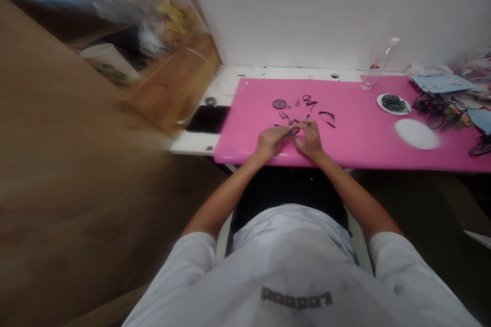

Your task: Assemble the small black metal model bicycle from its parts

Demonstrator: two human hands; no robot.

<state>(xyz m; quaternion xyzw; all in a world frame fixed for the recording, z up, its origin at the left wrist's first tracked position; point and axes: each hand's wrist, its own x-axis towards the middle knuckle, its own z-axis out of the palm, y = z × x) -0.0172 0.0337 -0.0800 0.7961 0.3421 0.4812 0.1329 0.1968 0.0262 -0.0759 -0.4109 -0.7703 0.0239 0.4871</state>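
Both of my hands meet near the front edge of the pink table cover (245, 127). My left hand (270, 141) and my right hand (310, 140) have their fingers closed round a small black wheel-like ring (293, 133), low over the cover. The fingers hide part of it. Just beyond them lie several thin black plastic pieces (284, 115). A dark toy wheel (280, 104) rests flat behind my left hand. Farther back are a small black loop with thin rods (309, 101), and a curved black piece (327, 114) sits to the right.
At the right stand a white plate (380, 102) of black parts, a white disc (417, 134), a clear bottle (370, 77) and a heap of assembled black toy bikes (437, 112). A dark flat object (208, 119) lies left, beside a wooden surface (172, 82). A white wall (326, 15) rises behind.
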